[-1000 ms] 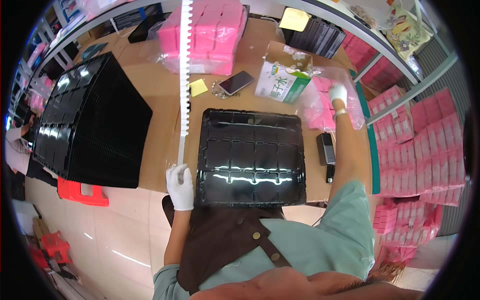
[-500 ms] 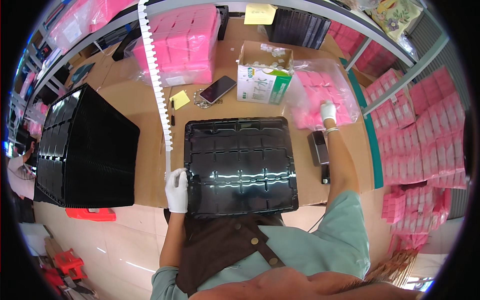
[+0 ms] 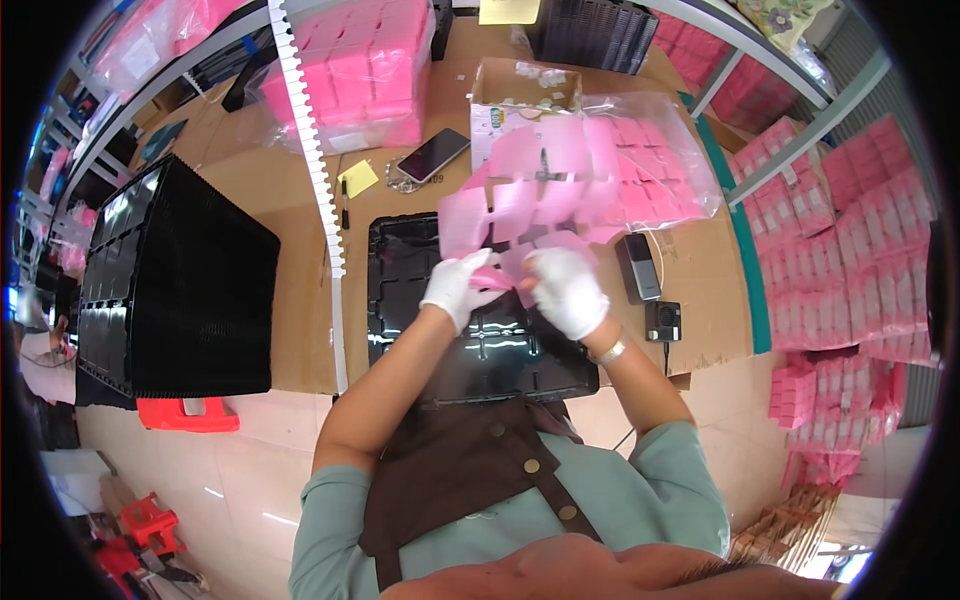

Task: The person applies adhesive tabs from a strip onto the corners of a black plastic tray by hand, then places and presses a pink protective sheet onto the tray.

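Note:
My left hand (image 3: 460, 290), in a white glove, pinches the near edge of a slotted pink foam sheet (image 3: 540, 195). My right hand (image 3: 568, 292), gloved too, has its fingers closed on the same sheet, close beside the left. Loose and slightly blurred, the sheet spreads up and away from both hands over a black compartment tray (image 3: 410, 270). It hides the tray's far right part and much of the cardboard box (image 3: 486, 115) behind. The tray lies flat at the table's near edge.
A tall stack of black trays (image 3: 200, 290) stands left. Right are an open plastic bag of pink sheets (image 3: 660, 180), a grey device (image 3: 640, 268) and a small black device (image 3: 663, 321). A phone (image 3: 435, 156), yellow note (image 3: 358, 180) and pen (image 3: 345, 205) lie beyond; a toothed white strip (image 3: 308, 130) crosses left.
My right hand has come from the plastic bag to above the tray, bringing a pink foam sheet. The left hand has left the tray's left edge and now grips the sheet too.

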Action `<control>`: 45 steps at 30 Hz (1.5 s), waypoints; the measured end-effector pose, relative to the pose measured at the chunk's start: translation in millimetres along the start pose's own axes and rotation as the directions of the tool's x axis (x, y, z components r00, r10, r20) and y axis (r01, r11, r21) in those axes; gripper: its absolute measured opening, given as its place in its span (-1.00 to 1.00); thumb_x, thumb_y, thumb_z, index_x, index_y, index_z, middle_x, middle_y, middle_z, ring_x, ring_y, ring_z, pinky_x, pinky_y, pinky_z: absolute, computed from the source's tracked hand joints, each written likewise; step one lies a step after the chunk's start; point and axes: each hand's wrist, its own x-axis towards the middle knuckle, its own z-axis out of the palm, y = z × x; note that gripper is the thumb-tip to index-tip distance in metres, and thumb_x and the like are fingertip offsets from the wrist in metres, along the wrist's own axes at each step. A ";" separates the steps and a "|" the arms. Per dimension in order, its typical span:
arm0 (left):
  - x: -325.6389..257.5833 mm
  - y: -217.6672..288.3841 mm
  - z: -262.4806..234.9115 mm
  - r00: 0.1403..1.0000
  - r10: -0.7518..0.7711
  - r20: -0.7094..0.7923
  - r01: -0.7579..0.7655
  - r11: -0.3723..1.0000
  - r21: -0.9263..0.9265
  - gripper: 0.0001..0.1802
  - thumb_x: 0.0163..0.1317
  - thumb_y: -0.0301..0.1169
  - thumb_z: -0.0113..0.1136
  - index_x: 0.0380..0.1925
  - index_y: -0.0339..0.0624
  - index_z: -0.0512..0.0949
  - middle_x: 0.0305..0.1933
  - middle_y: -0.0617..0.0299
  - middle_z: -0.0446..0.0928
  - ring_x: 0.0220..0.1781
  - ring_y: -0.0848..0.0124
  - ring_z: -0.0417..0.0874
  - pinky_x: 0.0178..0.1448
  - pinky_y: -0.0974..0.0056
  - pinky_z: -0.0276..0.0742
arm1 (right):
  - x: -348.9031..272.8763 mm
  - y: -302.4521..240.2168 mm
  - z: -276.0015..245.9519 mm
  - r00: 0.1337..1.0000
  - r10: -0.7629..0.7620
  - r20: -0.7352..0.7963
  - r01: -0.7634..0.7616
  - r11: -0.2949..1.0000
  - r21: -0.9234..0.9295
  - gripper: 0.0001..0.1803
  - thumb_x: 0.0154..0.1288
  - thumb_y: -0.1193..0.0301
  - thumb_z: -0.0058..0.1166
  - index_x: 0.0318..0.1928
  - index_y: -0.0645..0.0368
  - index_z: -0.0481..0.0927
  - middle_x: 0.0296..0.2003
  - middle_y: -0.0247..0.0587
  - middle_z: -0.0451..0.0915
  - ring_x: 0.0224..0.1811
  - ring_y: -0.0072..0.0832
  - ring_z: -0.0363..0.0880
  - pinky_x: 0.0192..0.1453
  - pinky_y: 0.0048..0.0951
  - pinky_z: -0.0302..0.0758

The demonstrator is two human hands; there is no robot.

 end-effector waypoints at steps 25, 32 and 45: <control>-39.8 -16.1 -146.9 0.829 0.529 -0.179 -0.270 0.660 0.701 -0.63 0.08 -0.26 0.30 -0.17 -0.26 0.58 -0.42 0.25 0.56 -0.43 0.51 0.51 -0.28 0.37 0.45 | -89.1 21.2 -26.3 0.583 0.707 0.399 -0.772 0.329 0.544 -0.76 0.14 0.58 -0.01 -0.16 0.22 0.60 -0.51 -0.48 0.51 -0.51 -0.76 0.40 -0.44 -0.72 0.34; -114.2 -36.9 -119.7 0.889 0.324 -0.323 -0.037 0.755 0.654 -0.22 0.13 -0.38 0.23 0.34 -0.17 0.10 -0.28 0.11 0.55 -0.42 0.44 0.59 -0.51 0.38 0.55 | -131.0 -13.3 -20.0 0.555 0.723 0.412 -0.819 0.387 0.424 -0.88 0.16 0.59 0.05 -0.31 0.26 0.65 -0.56 -0.47 0.52 -0.51 -0.76 0.37 -0.43 -0.67 0.32; -119.5 -54.8 -126.1 0.797 0.516 -0.314 -0.009 0.530 0.848 -0.34 0.08 -0.38 0.26 0.23 -0.12 0.31 -0.47 0.13 0.59 -0.52 0.30 0.61 -0.32 0.23 0.54 | -136.9 -27.2 -27.3 0.535 0.688 0.490 -0.844 0.450 0.291 -0.84 0.17 0.57 0.00 -0.30 0.22 0.66 -0.55 -0.37 0.56 -0.49 -0.73 0.42 -0.40 -0.63 0.40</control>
